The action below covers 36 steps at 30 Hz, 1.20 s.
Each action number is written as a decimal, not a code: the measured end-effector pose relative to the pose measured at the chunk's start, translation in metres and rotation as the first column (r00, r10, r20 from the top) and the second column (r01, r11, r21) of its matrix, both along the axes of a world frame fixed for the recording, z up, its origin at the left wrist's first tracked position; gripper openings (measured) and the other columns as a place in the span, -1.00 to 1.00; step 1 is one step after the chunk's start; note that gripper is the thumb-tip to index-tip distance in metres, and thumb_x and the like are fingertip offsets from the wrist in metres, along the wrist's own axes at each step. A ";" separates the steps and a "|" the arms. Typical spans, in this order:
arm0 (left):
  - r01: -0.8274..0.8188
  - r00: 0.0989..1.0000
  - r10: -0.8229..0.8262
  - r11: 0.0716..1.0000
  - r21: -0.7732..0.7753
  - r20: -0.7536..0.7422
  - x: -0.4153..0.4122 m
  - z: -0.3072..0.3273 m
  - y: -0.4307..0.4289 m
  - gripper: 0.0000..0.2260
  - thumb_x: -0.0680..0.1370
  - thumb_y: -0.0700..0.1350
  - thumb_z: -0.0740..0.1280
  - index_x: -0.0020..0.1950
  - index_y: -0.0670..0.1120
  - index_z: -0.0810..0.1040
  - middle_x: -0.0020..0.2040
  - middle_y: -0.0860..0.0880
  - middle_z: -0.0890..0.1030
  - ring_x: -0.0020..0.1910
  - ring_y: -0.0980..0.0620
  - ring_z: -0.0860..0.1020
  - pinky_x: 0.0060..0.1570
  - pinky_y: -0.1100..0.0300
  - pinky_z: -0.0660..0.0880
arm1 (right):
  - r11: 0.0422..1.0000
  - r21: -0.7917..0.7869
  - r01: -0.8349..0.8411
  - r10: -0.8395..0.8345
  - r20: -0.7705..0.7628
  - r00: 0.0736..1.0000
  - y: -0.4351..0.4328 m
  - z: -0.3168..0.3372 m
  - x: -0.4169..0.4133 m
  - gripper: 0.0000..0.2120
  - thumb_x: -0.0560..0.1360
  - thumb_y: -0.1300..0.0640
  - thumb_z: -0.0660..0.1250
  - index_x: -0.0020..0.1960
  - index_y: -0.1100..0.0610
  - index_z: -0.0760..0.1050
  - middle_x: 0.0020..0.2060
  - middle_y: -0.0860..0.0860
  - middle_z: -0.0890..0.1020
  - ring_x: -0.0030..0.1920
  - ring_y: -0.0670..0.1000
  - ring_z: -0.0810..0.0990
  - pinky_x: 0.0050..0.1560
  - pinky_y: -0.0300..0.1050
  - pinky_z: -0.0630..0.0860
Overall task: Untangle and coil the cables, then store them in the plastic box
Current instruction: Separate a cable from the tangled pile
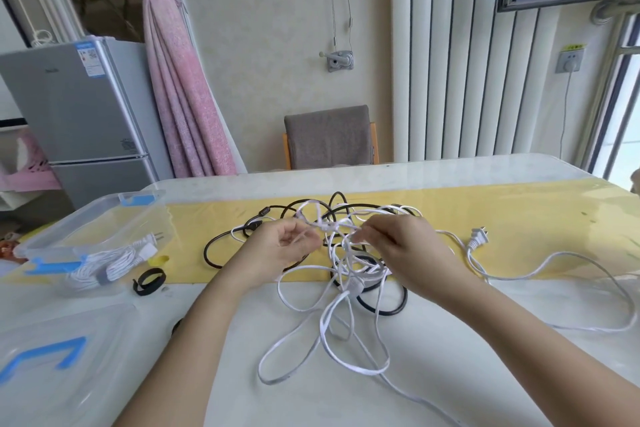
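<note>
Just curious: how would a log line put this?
untangling; left hand, right hand pinch white cable; black cable tangled; plastic box: one coil

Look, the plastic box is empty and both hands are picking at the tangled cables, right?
Not empty: the head view shows a coiled white cable inside the plastic box. The left hand and right hand are picking at the tangled cables.

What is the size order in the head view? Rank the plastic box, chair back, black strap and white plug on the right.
1. Plastic box
2. Grey chair back, though it stands farther away
3. Black strap and white plug: too alike to rank
</note>
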<state>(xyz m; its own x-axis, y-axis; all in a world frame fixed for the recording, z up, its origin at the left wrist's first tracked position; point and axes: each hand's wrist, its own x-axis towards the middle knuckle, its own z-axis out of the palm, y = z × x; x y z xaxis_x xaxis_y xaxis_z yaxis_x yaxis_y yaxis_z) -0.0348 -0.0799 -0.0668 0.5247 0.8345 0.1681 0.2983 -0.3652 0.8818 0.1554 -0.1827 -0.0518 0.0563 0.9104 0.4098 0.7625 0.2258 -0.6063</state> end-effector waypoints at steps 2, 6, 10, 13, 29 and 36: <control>0.056 0.997 -0.055 0.998 -0.029 0.049 0.004 0.000 -0.003 -0.51 0.23 0.12 0.53 0.11 0.06 0.51 -0.02 0.16 0.61 -0.04 0.21 0.59 -0.04 0.31 0.48 | 1.000 0.010 -0.029 0.027 0.101 0.994 0.001 -0.001 0.000 -0.78 0.60 0.16 0.16 -0.06 0.14 0.57 -0.37 -0.01 0.56 -0.31 -0.01 0.45 -0.27 -0.02 0.34; 0.123 0.982 -0.114 0.991 -0.049 0.150 0.008 0.005 -0.009 -0.36 0.17 0.05 0.55 0.22 0.11 0.46 0.11 0.01 0.55 0.09 0.16 0.59 0.12 0.22 0.50 | 0.998 -0.021 -0.065 0.067 0.138 0.988 0.001 -0.006 0.000 -0.74 0.61 0.20 0.12 0.09 0.03 0.57 -0.45 -0.09 0.45 -0.38 -0.13 0.43 -0.33 -0.11 0.32; -0.089 0.977 0.078 0.995 0.047 0.198 0.016 0.005 -0.014 -0.56 0.31 -0.19 0.58 0.11 0.00 0.51 -0.07 0.01 0.59 -0.18 0.16 0.62 -0.10 0.30 0.53 | 0.992 -0.038 -0.118 0.123 0.172 0.978 0.001 -0.010 -0.003 -0.64 0.63 0.19 0.09 0.29 -0.10 0.50 -0.43 -0.19 0.45 -0.39 -0.24 0.43 -0.39 -0.27 0.27; -0.150 0.977 0.118 0.972 0.178 0.180 0.015 0.006 -0.012 -0.85 0.37 -0.15 0.53 -0.19 -0.03 0.58 -0.28 0.00 0.64 -0.26 0.08 0.60 -0.10 0.14 0.52 | 0.997 -0.017 -0.078 0.080 0.168 0.983 0.004 -0.010 0.000 -0.69 0.62 0.17 0.11 0.21 -0.04 0.55 -0.43 -0.17 0.45 -0.40 -0.21 0.43 -0.37 -0.28 0.30; -0.286 0.950 0.302 0.944 0.165 -0.081 0.005 0.005 -0.003 -0.78 0.34 0.07 0.40 -0.41 -0.04 0.55 -0.47 0.10 0.48 -0.45 0.16 0.36 -0.37 0.25 0.28 | 0.938 0.294 0.185 -0.192 -0.003 0.981 0.007 0.005 0.030 -0.83 0.58 0.24 0.22 -0.05 0.09 0.57 -0.60 -0.15 0.38 -0.50 -0.10 0.37 -0.39 -0.34 0.28; -0.162 0.986 0.162 0.987 0.012 -0.027 0.009 0.004 -0.003 -0.82 0.35 -0.03 0.33 -0.30 -0.13 0.58 -0.08 0.01 0.65 -0.15 0.26 0.56 -0.05 0.39 0.43 | 0.915 0.304 0.266 -0.242 -0.115 0.963 0.009 0.005 0.034 -0.79 0.58 0.28 0.16 -0.10 0.04 0.48 -0.50 -0.23 0.51 -0.43 -0.11 0.44 -0.36 -0.32 0.30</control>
